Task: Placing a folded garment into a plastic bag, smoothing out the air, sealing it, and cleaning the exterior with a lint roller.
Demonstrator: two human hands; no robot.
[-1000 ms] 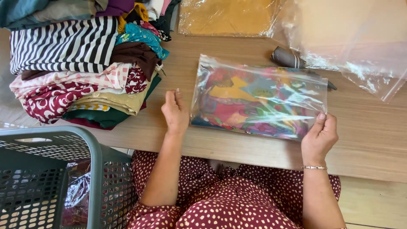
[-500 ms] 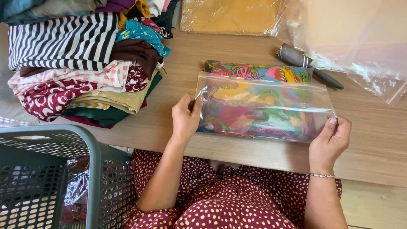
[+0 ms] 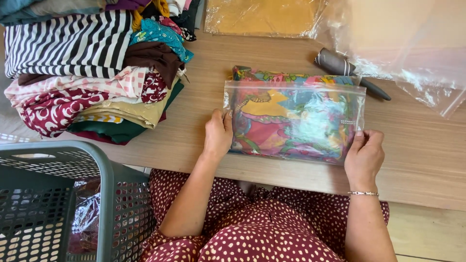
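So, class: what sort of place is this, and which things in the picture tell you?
Probably a home or small workshop where clothes get packed. Clues: a pile of folded garments on a wooden table, a clear plastic bag holding colourful folded fabric between both hands, and a grey plastic basket beside the table.

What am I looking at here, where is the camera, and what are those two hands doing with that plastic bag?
There is no machine here. The picture comes from a camera worn on a person's head, looking down at their own two bare hands and lap.

The left hand and the right hand each grip one lower corner of a clear plastic bag that holds a folded colourful cloth. The bag lies on a wooden table, and a strip of the cloth sticks out past its top edge.

To the left sits a pile of folded clothes, striped and patterned. At the back lie another bagged yellow cloth, loose clear plastic and a dark rolled object. A grey laundry basket stands at lower left.
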